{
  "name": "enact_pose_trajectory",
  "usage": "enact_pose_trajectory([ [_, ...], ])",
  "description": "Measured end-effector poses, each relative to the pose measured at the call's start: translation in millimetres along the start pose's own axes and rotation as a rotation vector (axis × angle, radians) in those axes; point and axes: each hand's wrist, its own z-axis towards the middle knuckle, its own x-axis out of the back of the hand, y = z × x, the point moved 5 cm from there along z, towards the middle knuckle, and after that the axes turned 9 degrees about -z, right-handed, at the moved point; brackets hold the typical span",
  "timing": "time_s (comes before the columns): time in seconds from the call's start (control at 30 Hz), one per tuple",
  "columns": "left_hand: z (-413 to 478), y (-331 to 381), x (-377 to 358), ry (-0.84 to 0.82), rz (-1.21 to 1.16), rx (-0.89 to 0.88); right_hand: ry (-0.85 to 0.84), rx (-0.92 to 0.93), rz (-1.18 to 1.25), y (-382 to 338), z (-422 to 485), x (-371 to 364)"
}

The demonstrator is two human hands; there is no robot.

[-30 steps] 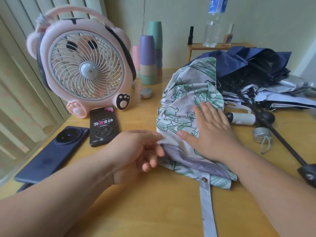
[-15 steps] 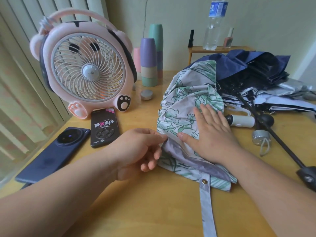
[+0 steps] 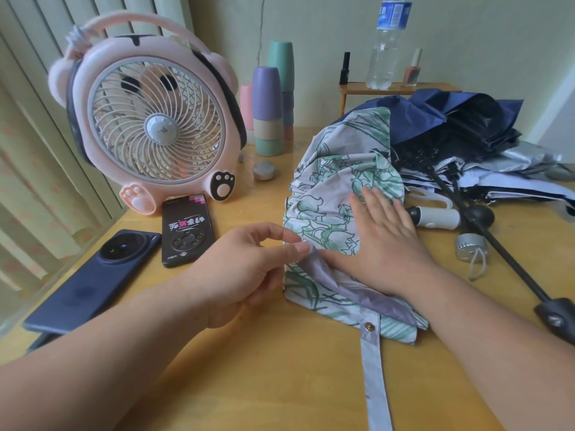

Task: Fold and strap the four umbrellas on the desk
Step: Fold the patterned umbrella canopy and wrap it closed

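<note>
- Folding: your left hand (image 3: 245, 269) pinches a pleat of the floral umbrella (image 3: 336, 181); your right hand (image 3: 382, 241) presses it, fingers straight.
- Next, probably: wrap the pleats, fasten the strap (image 3: 375, 377).

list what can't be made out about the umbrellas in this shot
Head view:
floral umbrella: shaft hidden under its own canopy and the right hand.
strap: free end cut off by the bottom edge.
navy umbrella pile: overlapping canopies hide how many umbrellas lie there.
black handle: partly cut off by the right edge.
</note>
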Motion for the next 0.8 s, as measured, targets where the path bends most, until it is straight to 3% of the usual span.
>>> enact_pose_trajectory([
  [0.27,-10.0,-4.3,4.2,-0.035,0.093,0.187,-0.027,0.032,-0.013,-1.8,-0.9,0.7],
  [0.67,-7.3,-2.1,1.4,-0.036,-0.121,0.281,-0.031,0.019,-0.037,-1.9,0.1,-0.9],
  [0.8,-6.1,4.4,-4.5,-0.087,-0.008,0.281,-0.046,0.017,-0.027,-2.2,0.0,0.0],
])
